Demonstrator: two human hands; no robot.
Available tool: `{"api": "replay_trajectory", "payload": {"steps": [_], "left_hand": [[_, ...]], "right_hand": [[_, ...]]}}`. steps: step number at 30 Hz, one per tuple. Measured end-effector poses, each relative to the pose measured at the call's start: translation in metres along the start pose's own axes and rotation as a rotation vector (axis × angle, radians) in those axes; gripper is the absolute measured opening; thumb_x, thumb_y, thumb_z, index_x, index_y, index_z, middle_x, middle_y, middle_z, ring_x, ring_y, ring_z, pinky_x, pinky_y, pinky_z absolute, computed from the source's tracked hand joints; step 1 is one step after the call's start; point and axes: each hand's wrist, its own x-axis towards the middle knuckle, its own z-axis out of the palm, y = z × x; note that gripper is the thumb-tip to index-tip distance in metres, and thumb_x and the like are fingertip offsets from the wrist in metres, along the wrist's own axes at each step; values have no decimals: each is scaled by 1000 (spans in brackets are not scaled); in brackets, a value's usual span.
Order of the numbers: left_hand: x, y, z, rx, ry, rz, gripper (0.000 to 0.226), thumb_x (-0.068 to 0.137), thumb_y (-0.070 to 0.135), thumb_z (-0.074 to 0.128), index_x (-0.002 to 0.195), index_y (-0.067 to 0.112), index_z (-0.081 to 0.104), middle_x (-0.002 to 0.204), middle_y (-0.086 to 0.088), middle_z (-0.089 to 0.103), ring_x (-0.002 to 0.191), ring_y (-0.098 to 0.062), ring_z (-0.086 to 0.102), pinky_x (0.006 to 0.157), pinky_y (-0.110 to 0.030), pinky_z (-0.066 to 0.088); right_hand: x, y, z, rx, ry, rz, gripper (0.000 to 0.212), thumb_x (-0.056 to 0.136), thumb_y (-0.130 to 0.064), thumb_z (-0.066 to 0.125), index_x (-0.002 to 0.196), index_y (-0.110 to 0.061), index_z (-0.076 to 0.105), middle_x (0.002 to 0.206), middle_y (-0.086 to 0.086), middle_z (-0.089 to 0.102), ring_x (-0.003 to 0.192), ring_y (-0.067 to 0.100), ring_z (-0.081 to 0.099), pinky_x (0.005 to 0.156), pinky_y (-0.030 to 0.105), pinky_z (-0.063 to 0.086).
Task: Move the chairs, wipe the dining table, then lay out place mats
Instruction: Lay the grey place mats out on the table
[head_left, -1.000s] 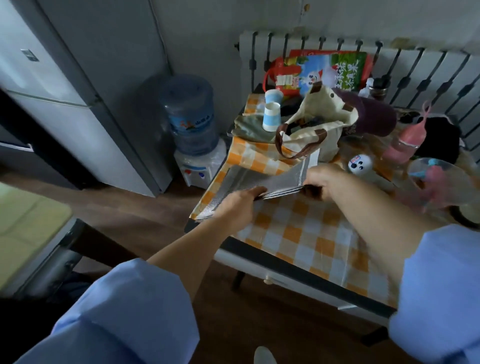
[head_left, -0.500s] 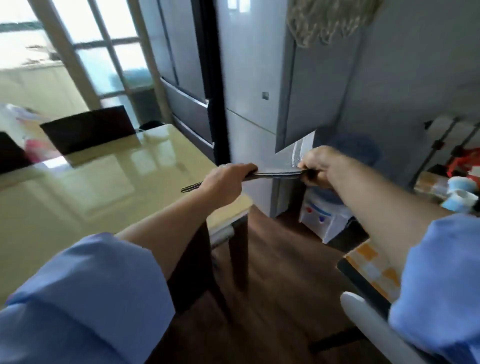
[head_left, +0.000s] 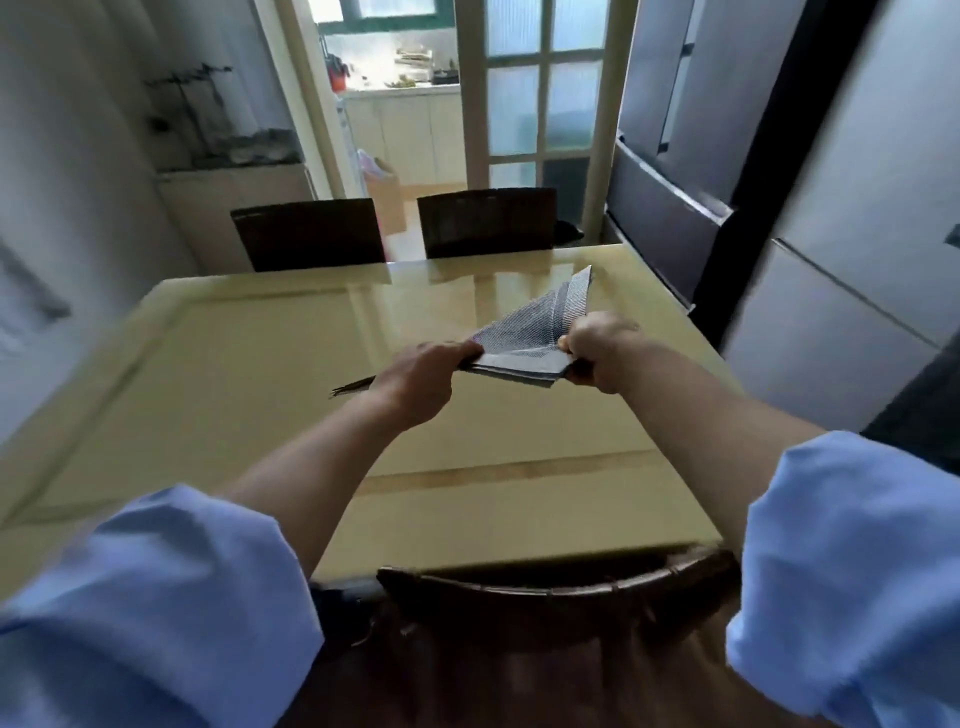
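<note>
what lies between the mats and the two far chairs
In the head view, only bare table lies between the mats and the far chairs.

A home dining room: glossy dining table (head_left: 260, 395); dark chairs (head_left: 310, 234); refrigerator (head_left: 841, 249); kitchen counter (head_left: 400, 91) beyond glass door.

Place mats (head_left: 524, 345) over the bench (head_left: 234, 426), right of centre, left grip (head_left: 421, 379) on their left edge, right grip (head_left: 597, 358) on their right, two chairs behind the far edge – left chair (head_left: 311, 234), right chair (head_left: 485, 221), near chair (head_left: 545, 597) at the front edge, refrigerator (head_left: 831, 270) right of the bench.
</note>
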Motion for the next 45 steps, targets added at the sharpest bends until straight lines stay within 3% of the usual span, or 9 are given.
{"api": "replay_trajectory", "payload": {"steps": [11,18,22,25,27,29,31,36,45], "left_hand": [[19,-111,22,215,-43,-287,67,86,-5,33,144,28,35,146,4,45,124,-27,52,92,-36,44],[28,-159,61,194,-134,-350,65,89,-3,33,147,26,29,150,6,39,127,-24,50,93,-34,44],[34,-178,97,116,-236,-322,62,92,0,33,147,27,27,150,5,38,128,-24,49,100,-36,44],[37,-188,121,18,-333,-320,66,88,-5,34,145,30,34,147,2,44,127,-25,50,103,-39,42],[38,-190,131,-45,-434,-329,59,90,1,38,140,31,40,142,-1,49,124,-27,50,101,-40,43],[40,-190,137,-73,-558,-312,52,90,14,53,138,31,44,143,-1,45,123,-27,49,101,-40,44],[40,-191,137,-138,-628,-305,58,83,29,68,138,30,46,144,3,39,125,-23,48,103,-37,42],[37,-220,138,-22,-472,-284,55,88,25,63,140,28,43,148,4,36,134,-19,34,107,-40,37],[33,-243,157,-81,-282,-268,41,80,22,71,121,26,64,117,9,59,104,-16,46,82,-28,41]], "right_hand": [[122,-9,134,-98,-290,-11,33,93,5,36,73,-18,47,74,4,53,58,17,52,34,16,47],[171,13,185,-115,-357,4,31,94,5,34,100,-21,50,97,12,55,77,24,54,54,29,46],[197,40,194,-106,-286,47,24,92,1,44,101,-20,53,98,12,58,82,25,55,59,32,47],[212,62,191,-270,-169,69,3,89,-8,59,88,-11,58,101,12,62,88,26,61,76,41,54],[214,71,187,-447,-177,71,13,84,-12,68,94,-8,60,112,14,62,101,30,63,92,42,52],[209,75,185,-738,-207,31,55,79,-23,74,127,-9,51,133,14,52,121,32,52,104,42,43],[200,76,186,-996,-271,-43,77,77,-37,75,142,-19,39,148,10,35,134,32,36,111,39,34],[188,95,202,-1168,-460,-106,86,75,-41,75,147,-24,31,155,4,26,140,33,25,114,43,29],[180,115,207,-1223,-215,-268,69,68,-31,82,128,-32,48,137,-4,42,124,25,38,98,40,42]]}}
